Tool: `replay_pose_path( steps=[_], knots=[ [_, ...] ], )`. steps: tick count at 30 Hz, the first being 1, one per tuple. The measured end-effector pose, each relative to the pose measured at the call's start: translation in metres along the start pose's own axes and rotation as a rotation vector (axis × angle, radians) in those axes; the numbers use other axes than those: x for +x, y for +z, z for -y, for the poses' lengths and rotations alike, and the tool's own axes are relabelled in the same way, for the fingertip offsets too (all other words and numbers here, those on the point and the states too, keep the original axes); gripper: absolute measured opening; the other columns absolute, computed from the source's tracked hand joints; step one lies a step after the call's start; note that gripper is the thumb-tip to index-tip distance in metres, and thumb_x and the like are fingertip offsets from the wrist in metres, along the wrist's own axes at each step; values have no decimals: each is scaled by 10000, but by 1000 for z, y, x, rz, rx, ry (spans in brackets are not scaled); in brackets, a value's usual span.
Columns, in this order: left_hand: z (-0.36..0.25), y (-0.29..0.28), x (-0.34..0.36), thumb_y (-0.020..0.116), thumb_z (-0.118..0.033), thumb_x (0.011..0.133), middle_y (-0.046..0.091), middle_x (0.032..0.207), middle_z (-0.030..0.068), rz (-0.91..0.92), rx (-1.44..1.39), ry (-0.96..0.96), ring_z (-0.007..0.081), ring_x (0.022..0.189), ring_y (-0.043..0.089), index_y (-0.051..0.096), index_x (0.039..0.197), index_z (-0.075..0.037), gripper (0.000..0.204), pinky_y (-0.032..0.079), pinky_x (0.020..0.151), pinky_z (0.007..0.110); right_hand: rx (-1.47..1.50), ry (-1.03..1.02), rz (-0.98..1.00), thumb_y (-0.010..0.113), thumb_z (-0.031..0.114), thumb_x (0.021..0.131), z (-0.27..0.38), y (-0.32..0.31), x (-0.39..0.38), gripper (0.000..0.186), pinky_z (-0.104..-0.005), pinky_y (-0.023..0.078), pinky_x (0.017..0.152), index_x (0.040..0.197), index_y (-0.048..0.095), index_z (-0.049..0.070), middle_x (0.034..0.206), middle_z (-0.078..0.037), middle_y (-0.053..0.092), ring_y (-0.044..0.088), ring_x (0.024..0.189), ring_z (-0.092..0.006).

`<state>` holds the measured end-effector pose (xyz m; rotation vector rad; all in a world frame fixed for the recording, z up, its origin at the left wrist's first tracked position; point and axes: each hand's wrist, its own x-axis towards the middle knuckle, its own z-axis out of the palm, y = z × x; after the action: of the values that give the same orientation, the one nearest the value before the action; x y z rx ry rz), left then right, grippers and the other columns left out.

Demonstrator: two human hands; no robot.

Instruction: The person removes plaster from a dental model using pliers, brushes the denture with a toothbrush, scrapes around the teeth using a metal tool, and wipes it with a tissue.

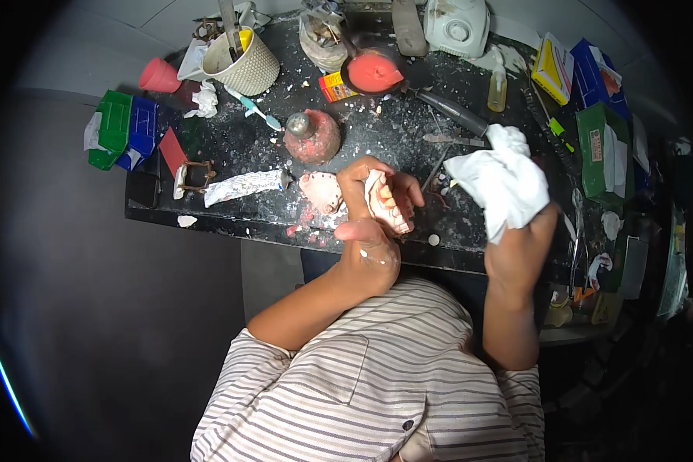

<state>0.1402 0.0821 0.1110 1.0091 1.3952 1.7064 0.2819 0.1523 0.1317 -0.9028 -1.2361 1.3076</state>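
Observation:
My left hand [368, 258] is closed around a dental model [393, 206] with a row of teeth, some yellowish, held just over the table's near edge. White smears mark the base of that thumb. In my right hand [520, 250] is a crumpled white cloth or tissue [504, 181], gripped and raised to the right of the model; the cloth hides most of those fingers. Just left of the model lies a pale pink piece with small dark dots along its rim [321, 192]. A round pink-stained burner [313, 142] with a metal top stands beyond it.
A small pan [372, 73] of red wax sits at the back, its dark handle [454, 112] pointing right. A crumpled tube [246, 187], a toothbrush [254, 109] and a woven cup [242, 65] are at left. Boxes [604, 154] line the right side. Scraps litter the black table [393, 127].

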Motion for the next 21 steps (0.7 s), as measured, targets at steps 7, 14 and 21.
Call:
replay_pose_path(
  steps=[7, 14, 21],
  knots=[
    [-3, -1, -2, 100, -933, 700, 589, 866, 162, -3, -123, 94, 93, 601, 432, 314, 1251, -71, 1045, 375, 550, 224, -64, -90, -80, 601, 68, 964, -21, -37, 2, 283, -295, 488, 948, 1214, 623, -62, 1162, -116, 676, 638, 1052, -165],
    [-1, 1, -2, 149, -941, 712, 568, 748, 160, -31, -104, 154, 177, 606, 534, 340, 1254, -106, 1014, 381, 538, 245, 41, 42, -38, 601, 28, 920, -10, -27, -3, 371, -224, 510, 703, 1280, 518, 11, 1145, -107, 654, 647, 934, -115],
    [5, -4, -3, 133, -890, 758, 564, 937, 169, 41, -101, 200, 103, 673, 455, 295, 1307, -41, 1024, 397, 611, 229, 48, -9, 4, 606, 8, 897, -8, -21, -5, 271, -221, 517, 728, 1162, 549, 7, 1078, -79, 648, 642, 878, -96]
  ],
)
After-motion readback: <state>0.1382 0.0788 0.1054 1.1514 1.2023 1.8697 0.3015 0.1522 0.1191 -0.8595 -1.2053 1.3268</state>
